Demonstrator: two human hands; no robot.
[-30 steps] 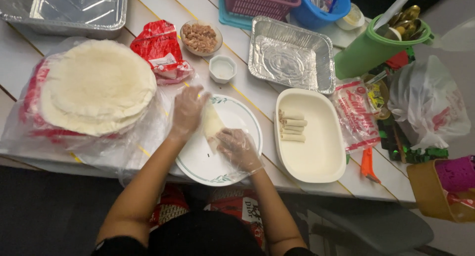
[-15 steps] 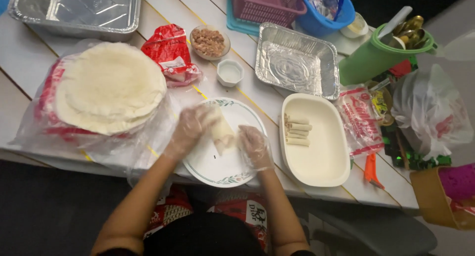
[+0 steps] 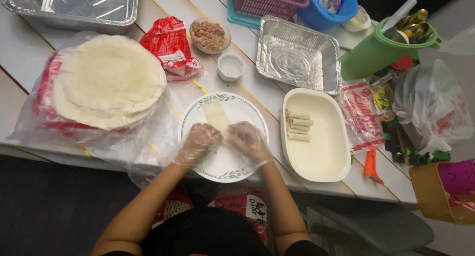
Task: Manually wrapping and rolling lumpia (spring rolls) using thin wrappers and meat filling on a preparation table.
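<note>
Both hands in clear plastic gloves, working over a round white plate (image 3: 237, 162) w/ green rim pattern, near table's front edge. Left hand (image 3: 198, 143) & right hand (image 3: 247, 139) sit side by side, fingers curled down and pressing on the near end of a thin pale wrapper (image 3: 216, 115); the wrapper's far end lies flat on the plate, pointing away from the person. Can't tell what's under the fingers. Just right of the plate: white oval tray (image 3: 324, 157) w/ a few finished rolls (image 3: 298, 126) stacked at its left side. Left of the plate: stack of round wrappers (image 3: 106, 80) on a plastic bag. Behind the plate: small white cup (image 3: 230, 66), bowl of minced filling (image 3: 209, 35), empty foil tray (image 3: 299, 54).
</note>
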